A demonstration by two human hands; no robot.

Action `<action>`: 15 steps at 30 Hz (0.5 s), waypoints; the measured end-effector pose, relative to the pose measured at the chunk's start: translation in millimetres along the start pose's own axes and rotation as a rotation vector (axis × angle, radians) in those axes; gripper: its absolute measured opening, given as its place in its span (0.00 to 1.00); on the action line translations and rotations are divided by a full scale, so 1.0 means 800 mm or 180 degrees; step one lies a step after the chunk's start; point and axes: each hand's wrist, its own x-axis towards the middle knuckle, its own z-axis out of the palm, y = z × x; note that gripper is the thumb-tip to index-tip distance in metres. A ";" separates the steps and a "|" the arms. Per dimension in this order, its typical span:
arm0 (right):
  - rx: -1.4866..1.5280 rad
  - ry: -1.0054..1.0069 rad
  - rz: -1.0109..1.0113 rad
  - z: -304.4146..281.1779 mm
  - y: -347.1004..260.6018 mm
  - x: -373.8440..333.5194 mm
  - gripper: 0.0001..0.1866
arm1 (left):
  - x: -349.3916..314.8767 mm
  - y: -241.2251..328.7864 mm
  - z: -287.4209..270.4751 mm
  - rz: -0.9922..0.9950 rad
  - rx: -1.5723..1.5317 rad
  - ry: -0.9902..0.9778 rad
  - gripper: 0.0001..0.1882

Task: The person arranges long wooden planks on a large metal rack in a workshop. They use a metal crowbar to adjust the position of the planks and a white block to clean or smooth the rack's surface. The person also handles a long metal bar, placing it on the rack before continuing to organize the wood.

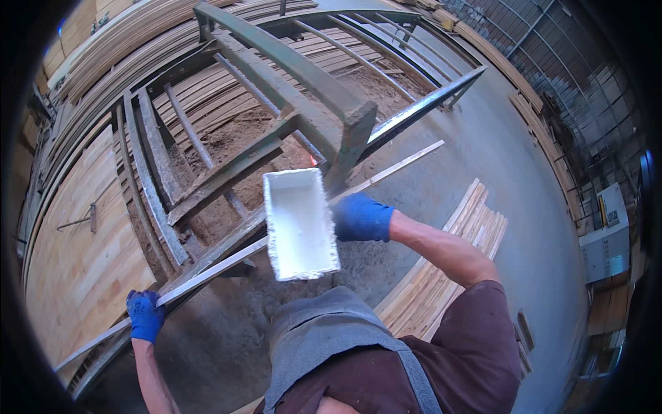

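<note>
My left hand (145, 316), in a blue work glove, grips a long thin wooden strip (214, 270) near the edge of the wooden panel. The strip runs up to the right, passes behind a white box, and its far end shows beyond. My right hand (363, 217), gloved alike, is closed at the right side of this open, rectangular white box (298, 221). White crust coats the box's ragged rim and its inside is white. Motion blur and the box hide part of the right fingers, but they appear to hold it.
A green metal frame (289, 90) with crossbars stands ahead, over brown dust. At left lies a large jointed wood panel (83, 241) with a metal clamp handle (92, 217). Stacked wooden strips (441, 262) lie on the floor at right. Long boards (138, 52) fill the back.
</note>
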 end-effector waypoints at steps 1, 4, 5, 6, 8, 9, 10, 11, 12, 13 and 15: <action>0.0026 -0.0078 0.0186 -0.007 0.015 -0.016 0.10 | -0.001 0.005 -0.004 -0.0047 0.0015 -0.0038 0.09; -0.0194 -0.0317 0.0308 -0.026 0.062 -0.060 0.12 | -0.006 0.000 0.002 -0.0102 0.0110 -0.0075 0.08; -0.0216 -0.0256 0.0382 -0.022 0.085 -0.076 0.12 | -0.003 0.005 0.002 -0.0104 0.0146 -0.0083 0.08; -0.0238 -0.0195 0.0453 -0.014 0.109 -0.092 0.12 | -0.001 0.011 0.003 -0.0104 0.0137 -0.0019 0.08; -0.0233 -0.0074 0.0637 -0.016 0.140 -0.112 0.13 | -0.005 0.007 0.008 -0.0214 0.0298 -0.0182 0.08; -0.0162 0.0012 0.0661 -0.015 0.160 -0.123 0.12 | -0.007 0.005 0.011 -0.0279 0.0382 -0.0268 0.08; -0.0100 0.0093 0.0709 -0.011 0.185 -0.139 0.12 | -0.001 0.014 0.007 -0.0260 0.0372 -0.0216 0.09; -0.0029 0.0173 0.0715 -0.012 0.206 -0.149 0.11 | 0.001 0.019 0.005 -0.0308 0.0410 -0.0255 0.09; 0.0057 0.0320 0.0670 -0.017 0.225 -0.160 0.11 | 0.004 0.021 0.005 -0.0360 0.0448 -0.0295 0.09; 0.0042 0.0401 0.0773 -0.023 0.238 -0.168 0.10 | 0.003 0.021 0.005 -0.0417 0.0492 -0.0348 0.09; -0.0120 0.0447 0.0796 -0.022 0.290 -0.189 0.10 | 0.001 0.017 0.009 -0.0409 0.0544 -0.0357 0.09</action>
